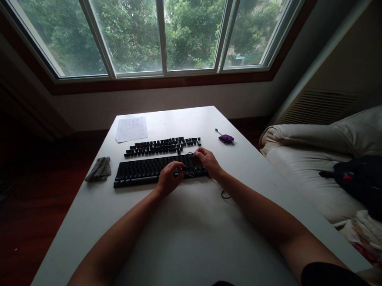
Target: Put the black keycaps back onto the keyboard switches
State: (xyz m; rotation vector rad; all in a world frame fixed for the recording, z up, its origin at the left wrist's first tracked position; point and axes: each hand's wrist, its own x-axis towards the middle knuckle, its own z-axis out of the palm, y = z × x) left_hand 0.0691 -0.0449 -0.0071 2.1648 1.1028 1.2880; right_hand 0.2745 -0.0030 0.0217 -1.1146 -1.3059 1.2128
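A black keyboard [140, 170] lies across the white table in front of me. My left hand [171, 178] is over its right half, thumb and fingers closed in a pinch around something small and dark; thin, wire-like lines show beside the fingertips. My right hand [208, 161] is at the keyboard's right end, fingers pinched together, with a thin dark loop [191, 153] close to the fingertips. What it grips is too small to make out. Just behind the keyboard, loose black keycaps [158, 146] stand in rows. The hands hide part of the keyboard's right side.
A grey cloth [98, 169] lies at the table's left edge. A printed paper sheet [131, 129] is at the back left. To the right are a purple pouch-like item [226, 139] and a small brush-like stick [217, 131]. A black cable [225, 195] curls under my right forearm.
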